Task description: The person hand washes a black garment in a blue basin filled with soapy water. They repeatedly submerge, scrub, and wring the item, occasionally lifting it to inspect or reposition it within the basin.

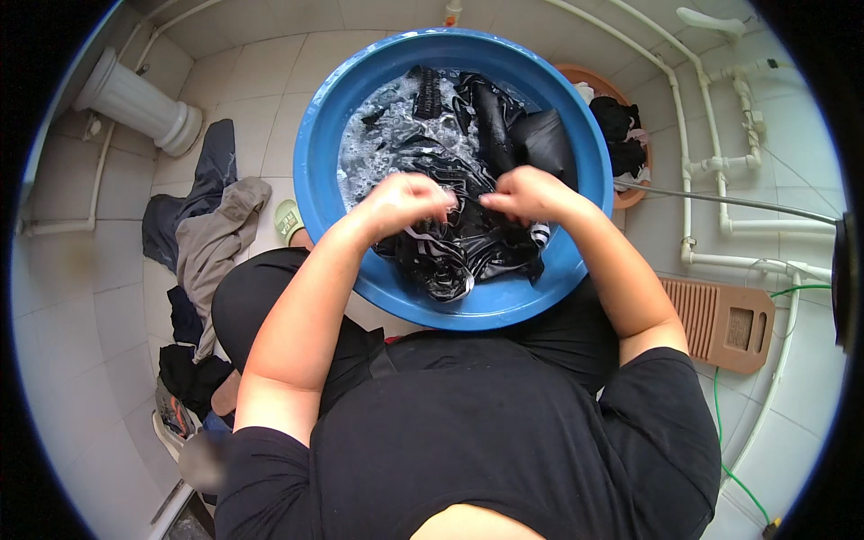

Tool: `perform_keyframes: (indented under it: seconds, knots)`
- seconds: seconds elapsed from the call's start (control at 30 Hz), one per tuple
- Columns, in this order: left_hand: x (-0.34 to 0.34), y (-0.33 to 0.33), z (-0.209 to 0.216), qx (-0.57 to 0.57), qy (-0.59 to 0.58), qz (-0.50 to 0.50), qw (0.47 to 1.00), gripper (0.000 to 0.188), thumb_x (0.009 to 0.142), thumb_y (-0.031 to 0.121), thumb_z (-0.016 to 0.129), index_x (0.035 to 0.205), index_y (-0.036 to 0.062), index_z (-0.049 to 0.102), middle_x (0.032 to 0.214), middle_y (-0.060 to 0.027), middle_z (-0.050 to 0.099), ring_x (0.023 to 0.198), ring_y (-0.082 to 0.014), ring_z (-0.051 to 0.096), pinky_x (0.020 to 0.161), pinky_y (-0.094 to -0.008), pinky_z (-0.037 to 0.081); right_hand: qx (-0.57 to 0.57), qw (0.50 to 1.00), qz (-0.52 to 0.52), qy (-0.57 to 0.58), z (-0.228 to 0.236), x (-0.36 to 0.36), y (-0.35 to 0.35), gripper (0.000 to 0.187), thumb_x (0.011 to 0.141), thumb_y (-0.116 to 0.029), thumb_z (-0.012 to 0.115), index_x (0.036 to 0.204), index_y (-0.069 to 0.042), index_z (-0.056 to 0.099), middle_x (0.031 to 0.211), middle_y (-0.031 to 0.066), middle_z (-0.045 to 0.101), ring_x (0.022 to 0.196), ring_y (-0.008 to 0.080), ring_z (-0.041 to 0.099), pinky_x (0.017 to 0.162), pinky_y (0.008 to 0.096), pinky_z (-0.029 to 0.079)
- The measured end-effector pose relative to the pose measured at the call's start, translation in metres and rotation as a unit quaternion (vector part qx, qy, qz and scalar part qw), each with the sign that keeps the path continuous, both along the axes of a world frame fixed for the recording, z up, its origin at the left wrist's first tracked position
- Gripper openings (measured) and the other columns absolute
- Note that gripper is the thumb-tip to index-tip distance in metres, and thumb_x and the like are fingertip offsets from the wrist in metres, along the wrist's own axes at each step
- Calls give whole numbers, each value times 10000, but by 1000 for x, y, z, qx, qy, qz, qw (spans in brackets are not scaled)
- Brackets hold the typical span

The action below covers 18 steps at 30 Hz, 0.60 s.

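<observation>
Here over the blue basin (312, 144), both hands are working close together: the left hand (407, 200) is hovering above the wet black clothes (499, 252), its fingers bending inward in a half-closed curl. Across a narrow gap, the right hand (533, 193) is facing it, fingers folding under and thumb side pointing toward the middle; whether either is gripping cloth, one cannot tell. The clothes are lying heaped inside the basin, glistening, and foamy water (373, 144) is spreading mostly along its left side. Off to the right, a brown washboard (706, 317) is lying on the floor, while grey trousers (216, 229) are sprawling at left.
</observation>
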<state>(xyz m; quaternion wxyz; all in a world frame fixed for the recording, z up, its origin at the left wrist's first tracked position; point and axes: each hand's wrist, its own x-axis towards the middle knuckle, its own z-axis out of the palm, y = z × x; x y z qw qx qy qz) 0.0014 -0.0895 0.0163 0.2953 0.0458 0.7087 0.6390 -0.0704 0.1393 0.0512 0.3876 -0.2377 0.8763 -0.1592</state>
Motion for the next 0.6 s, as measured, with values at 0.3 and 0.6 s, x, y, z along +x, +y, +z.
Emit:
perform_keyframes:
  seconds: [0.3,0.6]
  knots:
    - [-12,-10,0,-476,-26,-49,878,499,631,469,712,904,55,658,889,-133,637,873,-263,614,767,-367,472,-3,961,-53,272,-79,-27,-59,309,757,-364,618,862,-76,658,893,126,609,842,278,592,725,385,474]
    - [-6,-21,13,-223,241,114,938,226,713,158,640,905,55,581,855,-108,592,828,-301,565,742,-367,446,-483,825,-286,65,-33,-22,-11,186,895,-215,531,839,-44,578,741,-68,484,693,35,417,629,201,365]
